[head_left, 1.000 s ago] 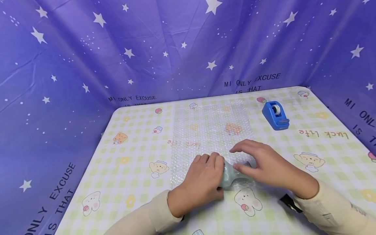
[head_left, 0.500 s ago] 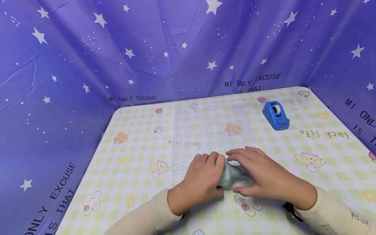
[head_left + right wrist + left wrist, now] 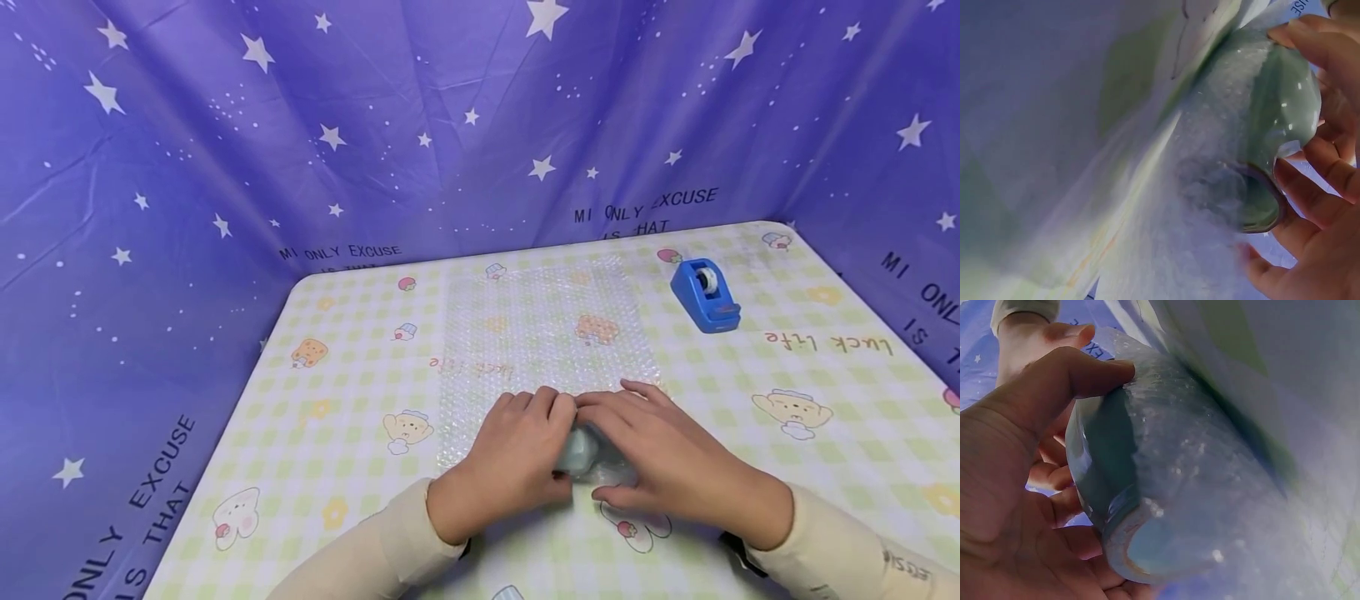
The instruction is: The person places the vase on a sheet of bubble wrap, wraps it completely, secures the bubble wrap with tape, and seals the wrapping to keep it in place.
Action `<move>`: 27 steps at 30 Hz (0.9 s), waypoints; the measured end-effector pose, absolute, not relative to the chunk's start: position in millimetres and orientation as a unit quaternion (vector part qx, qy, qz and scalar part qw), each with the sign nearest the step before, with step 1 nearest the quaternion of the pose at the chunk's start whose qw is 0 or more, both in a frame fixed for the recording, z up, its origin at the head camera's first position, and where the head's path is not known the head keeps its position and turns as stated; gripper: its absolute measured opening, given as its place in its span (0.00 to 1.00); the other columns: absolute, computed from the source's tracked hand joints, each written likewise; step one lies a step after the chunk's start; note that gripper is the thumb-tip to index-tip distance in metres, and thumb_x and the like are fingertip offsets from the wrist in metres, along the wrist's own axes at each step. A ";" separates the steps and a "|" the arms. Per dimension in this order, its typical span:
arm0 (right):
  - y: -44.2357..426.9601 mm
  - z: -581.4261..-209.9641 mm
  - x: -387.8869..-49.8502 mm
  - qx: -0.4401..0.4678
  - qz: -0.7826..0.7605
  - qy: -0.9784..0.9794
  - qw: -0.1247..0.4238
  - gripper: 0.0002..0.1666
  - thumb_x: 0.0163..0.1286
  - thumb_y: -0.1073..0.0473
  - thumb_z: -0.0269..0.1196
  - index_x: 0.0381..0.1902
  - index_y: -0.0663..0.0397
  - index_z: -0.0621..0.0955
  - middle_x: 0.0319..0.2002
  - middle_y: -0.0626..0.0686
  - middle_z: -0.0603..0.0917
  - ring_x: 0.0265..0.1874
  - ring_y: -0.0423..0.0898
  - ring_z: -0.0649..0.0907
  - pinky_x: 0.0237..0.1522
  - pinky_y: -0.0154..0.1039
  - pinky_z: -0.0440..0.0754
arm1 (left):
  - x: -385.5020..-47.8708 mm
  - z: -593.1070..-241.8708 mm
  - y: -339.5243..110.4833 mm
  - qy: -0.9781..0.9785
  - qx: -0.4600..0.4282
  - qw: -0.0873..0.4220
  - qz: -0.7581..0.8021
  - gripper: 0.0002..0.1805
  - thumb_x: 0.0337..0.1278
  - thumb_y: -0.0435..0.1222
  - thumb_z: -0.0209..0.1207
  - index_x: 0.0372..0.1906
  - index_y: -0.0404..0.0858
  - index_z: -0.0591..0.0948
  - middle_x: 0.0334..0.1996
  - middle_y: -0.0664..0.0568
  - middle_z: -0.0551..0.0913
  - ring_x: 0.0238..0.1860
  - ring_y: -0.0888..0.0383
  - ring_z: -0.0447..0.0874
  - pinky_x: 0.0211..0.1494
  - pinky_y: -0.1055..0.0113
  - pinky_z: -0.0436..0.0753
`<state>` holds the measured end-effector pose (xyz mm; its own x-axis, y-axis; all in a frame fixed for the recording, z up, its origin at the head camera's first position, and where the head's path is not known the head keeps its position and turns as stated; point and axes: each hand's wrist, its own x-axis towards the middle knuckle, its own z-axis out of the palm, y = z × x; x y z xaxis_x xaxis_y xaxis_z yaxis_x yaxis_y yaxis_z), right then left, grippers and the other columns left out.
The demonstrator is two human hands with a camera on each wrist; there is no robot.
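A glossy pale green ceramic vase (image 3: 577, 452) lies on its side at the near edge of a bubble wrap sheet (image 3: 532, 325). In the left wrist view the near part of the wrap (image 3: 1191, 462) covers some of the vase. My left hand (image 3: 510, 454) grips the base end, its thumb pressing the wrap's edge onto the vase (image 3: 1107, 450). From the other side my right hand (image 3: 667, 458) holds the neck end with fingers curled round it; the right wrist view shows the vase's open mouth (image 3: 1266, 203). In the head view both hands hide much of the vase.
A blue tape dispenser (image 3: 707, 296) with a roll of tape stands at the back right of the table. A checked cartoon-print cloth (image 3: 337, 417) covers the table. A purple starry curtain (image 3: 420, 125) hangs behind and at the sides.
My right hand has moved left and come down over the vase's neck end, closing its fingers round it. The near part of the vase shows less now. My left hand has stayed almost still.
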<state>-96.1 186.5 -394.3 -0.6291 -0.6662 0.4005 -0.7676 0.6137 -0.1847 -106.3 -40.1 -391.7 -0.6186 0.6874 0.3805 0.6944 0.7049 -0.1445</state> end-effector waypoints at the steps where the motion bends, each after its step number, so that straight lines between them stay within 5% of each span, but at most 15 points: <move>1: 185.9 -394.3 -95.8 0.405 0.172 -0.886 0.148 0.52 0.41 0.39 0.83 0.64 0.45 0.76 0.66 0.45 0.78 0.62 0.47 0.80 0.67 0.62 0.67 | -106.4 -391.6 -40.2 -0.900 -0.384 0.205 -0.009 0.34 0.28 0.53 0.73 0.45 0.44 0.72 0.38 0.56 0.79 0.29 0.58 0.79 0.33 0.63 0.76; 27: 178.2 -397.1 -96.1 0.387 0.108 -0.905 0.139 0.51 0.38 0.40 0.85 0.60 0.49 0.77 0.63 0.51 0.78 0.61 0.51 0.81 0.68 0.66 0.67 | -112.2 -387.8 -41.5 -0.905 -0.390 0.166 -0.036 0.32 0.32 0.53 0.74 0.42 0.44 0.72 0.37 0.57 0.79 0.30 0.60 0.79 0.35 0.63 0.79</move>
